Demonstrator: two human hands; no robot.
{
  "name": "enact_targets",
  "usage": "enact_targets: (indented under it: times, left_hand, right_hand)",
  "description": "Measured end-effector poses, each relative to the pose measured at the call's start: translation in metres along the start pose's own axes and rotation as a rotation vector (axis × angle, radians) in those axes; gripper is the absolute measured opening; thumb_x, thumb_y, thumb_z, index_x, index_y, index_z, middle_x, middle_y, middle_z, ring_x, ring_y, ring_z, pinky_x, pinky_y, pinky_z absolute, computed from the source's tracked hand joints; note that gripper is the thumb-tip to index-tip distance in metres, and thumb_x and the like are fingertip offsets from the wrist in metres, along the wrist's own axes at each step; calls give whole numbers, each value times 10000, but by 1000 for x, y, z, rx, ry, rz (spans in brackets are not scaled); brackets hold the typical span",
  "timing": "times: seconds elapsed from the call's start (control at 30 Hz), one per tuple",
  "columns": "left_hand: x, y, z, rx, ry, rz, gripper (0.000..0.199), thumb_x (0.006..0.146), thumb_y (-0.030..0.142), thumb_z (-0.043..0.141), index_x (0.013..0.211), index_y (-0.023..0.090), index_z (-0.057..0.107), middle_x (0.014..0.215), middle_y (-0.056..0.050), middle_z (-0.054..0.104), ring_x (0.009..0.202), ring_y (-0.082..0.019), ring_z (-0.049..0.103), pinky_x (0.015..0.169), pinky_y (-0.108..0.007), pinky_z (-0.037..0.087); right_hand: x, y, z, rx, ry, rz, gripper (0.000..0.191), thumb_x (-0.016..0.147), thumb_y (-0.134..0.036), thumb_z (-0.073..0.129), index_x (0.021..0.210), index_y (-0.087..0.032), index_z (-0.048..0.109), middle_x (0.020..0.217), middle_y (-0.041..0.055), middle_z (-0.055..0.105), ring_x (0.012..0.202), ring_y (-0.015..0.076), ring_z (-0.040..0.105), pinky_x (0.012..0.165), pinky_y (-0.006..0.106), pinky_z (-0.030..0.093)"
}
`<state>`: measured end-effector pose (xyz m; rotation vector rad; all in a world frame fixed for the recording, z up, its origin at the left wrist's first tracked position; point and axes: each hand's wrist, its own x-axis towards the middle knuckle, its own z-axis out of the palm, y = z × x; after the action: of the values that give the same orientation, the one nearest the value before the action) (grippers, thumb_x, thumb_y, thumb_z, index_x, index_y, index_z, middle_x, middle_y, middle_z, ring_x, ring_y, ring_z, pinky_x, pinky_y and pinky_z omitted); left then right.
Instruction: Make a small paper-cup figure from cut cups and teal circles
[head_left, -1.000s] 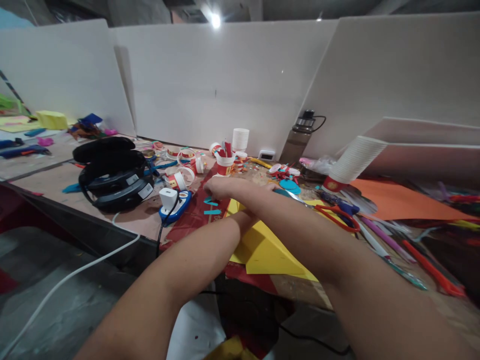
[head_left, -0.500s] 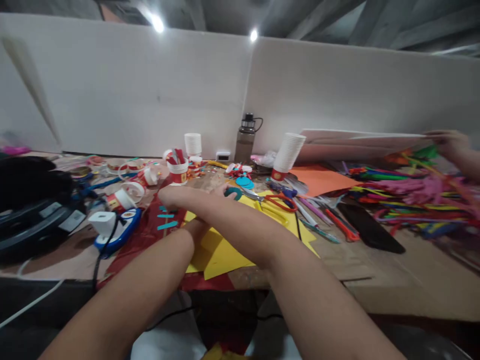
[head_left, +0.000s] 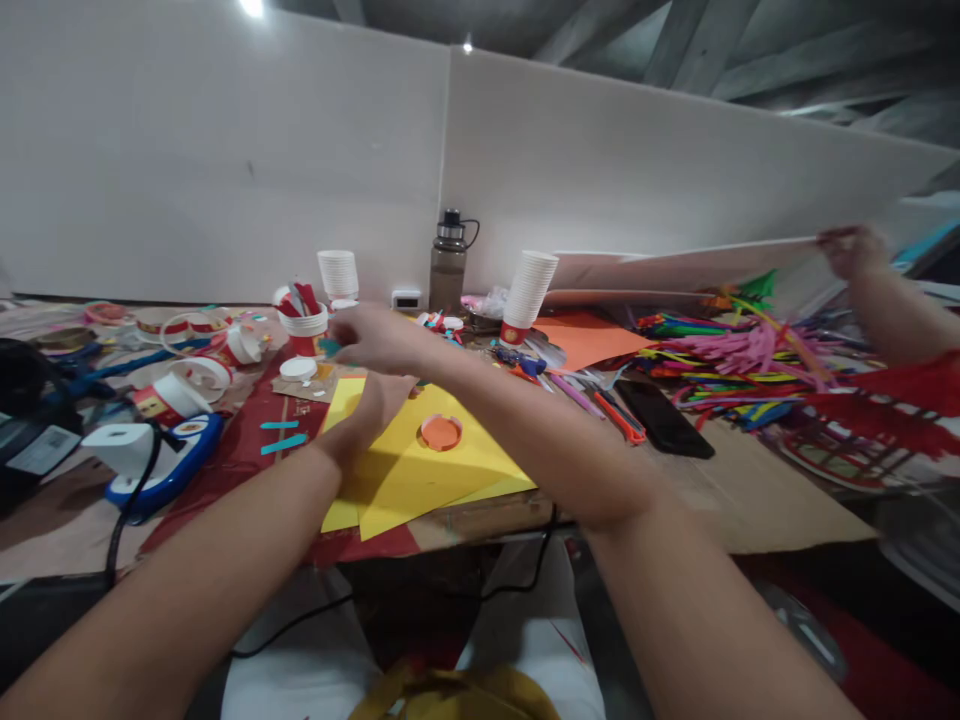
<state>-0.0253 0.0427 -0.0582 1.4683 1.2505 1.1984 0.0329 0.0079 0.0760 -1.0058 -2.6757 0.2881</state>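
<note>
While overlapping yellow sheets (head_left: 442,484) lie flat on the surface (head_left: 757,492), below the left hand (head_left: 388,394) and nearer than the loosely curled right hand (head_left: 367,337), the left's spread and either's hold cannot be told

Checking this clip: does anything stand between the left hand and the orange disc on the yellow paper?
Nothing visible does: only bare yellow paper shows between the left hand and the orange disc. The right forearm crosses close by but leaves that stretch uncovered.
</note>
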Motion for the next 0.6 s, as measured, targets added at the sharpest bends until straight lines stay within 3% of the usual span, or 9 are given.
enact_targets:
  times: [0.13,0.27,0.37,0.5,0.6]
  left_hand:
    - [-10,3,-3,-2,9,49,231,707,319,683,850,152,614,659,-8,610,537,-124,571,503,-230,448]
    - [-15,4,-7,9,-7,91,291,716,359,671,924,162,622,777,-26,670,535,-121,617,449,-203,440]
    - [-12,1,-7,-19,10,76,309,701,364,694,919,157,622,797,-38,681,523,-120,625,433,-197,443]
    - [-9,-4,-6,-71,33,15,315,664,320,725,911,150,631,736,-26,668,424,-92,563,391,-195,421]
    - [-10,-2,-5,-113,33,-18,314,657,304,730,910,147,630,706,-16,655,393,-84,527,360,-193,393]
  right_hand:
    - [-72,40,-21,80,144,215,63,779,-191,605,780,-132,583,730,-13,561,674,91,444,591,214,298]
    - [-120,69,-12,121,95,425,80,767,-199,650,784,-137,601,715,-26,571,638,82,464,587,206,316]
    - [-134,78,1,66,-59,445,63,761,-195,659,794,-145,638,726,-12,613,637,95,492,572,214,318]
    - [-137,74,11,-27,-249,347,113,709,-172,679,821,-161,678,770,11,663,646,113,519,540,223,308]
    - [-132,68,24,-6,-303,297,109,683,-157,674,790,-170,686,765,12,676,640,116,530,528,222,305]
